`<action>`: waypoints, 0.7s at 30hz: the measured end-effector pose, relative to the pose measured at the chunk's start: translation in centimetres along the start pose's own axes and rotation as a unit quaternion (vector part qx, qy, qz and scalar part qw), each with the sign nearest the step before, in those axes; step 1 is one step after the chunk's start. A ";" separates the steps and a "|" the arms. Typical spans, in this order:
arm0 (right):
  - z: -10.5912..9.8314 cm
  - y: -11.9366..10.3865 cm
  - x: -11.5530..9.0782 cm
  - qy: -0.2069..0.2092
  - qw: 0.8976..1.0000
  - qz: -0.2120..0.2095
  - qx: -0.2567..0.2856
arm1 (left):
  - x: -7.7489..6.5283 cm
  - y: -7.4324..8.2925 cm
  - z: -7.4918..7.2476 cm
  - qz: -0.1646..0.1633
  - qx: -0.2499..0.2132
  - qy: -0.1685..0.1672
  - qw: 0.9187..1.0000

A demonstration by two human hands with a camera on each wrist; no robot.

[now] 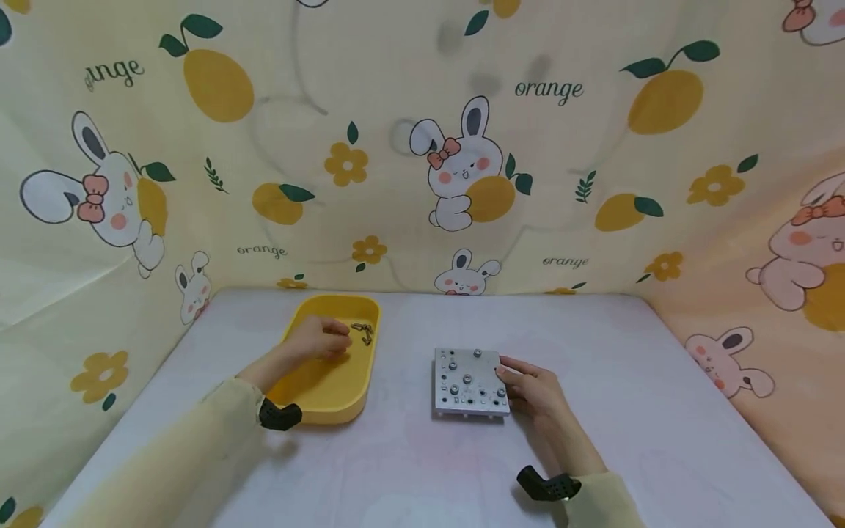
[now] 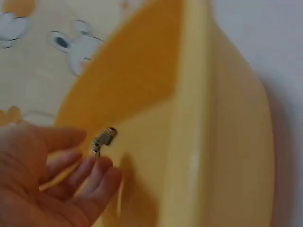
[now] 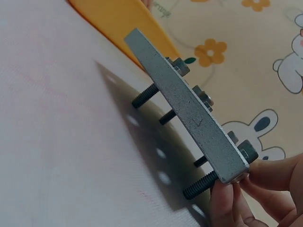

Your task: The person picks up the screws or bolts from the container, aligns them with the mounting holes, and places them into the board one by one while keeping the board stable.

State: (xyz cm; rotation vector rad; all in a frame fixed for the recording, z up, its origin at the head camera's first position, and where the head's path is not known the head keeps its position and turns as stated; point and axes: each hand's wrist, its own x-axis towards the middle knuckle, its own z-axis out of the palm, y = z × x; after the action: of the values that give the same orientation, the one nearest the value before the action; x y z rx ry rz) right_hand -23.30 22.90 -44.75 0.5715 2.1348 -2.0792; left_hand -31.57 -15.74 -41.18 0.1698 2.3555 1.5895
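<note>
My left hand (image 1: 319, 342) is over the inside of a yellow tray (image 1: 339, 392), its fingers loosely bent. A few small metal screws (image 1: 367, 336) lie on the tray floor just right of its fingertips. In the left wrist view the screws (image 2: 104, 137) appear beyond the fingers, with nothing visible in the grasp. A square silvery metal plate (image 1: 487, 367) has several bolts and holes in it; my right hand (image 1: 540, 392) pinches its right edge between thumb and fingers. Seen from the right wrist, the plate (image 3: 189, 111) is raised off the table, bolt shanks poking out below.
The white table (image 1: 409, 469) carries the tray at left and the plate right of it. Patterned cloth (image 1: 389, 161) with rabbits and oranges rises behind and on both sides. Each wrist wears a black band piece (image 1: 280, 416).
</note>
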 end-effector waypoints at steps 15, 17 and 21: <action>0.0 0.1 0.2 0.005 1.000 -0.001 0.006 | 3.7 -0.5 -0.2 0.053 -0.024 -0.011 0.998; -0.1 0.2 0.2 0.005 1.000 -0.003 0.008 | 3.7 -0.9 0.3 0.051 -0.017 -0.020 0.998; -0.2 0.3 0.3 0.003 1.000 -0.005 0.012 | 3.8 -1.5 1.2 0.060 0.010 -0.024 0.998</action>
State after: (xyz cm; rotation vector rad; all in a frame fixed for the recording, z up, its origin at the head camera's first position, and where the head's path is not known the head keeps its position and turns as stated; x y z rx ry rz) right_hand -23.39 23.15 -45.15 0.5703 2.1234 -2.1130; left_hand -34.74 -14.29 -43.62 0.3548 2.3658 1.5963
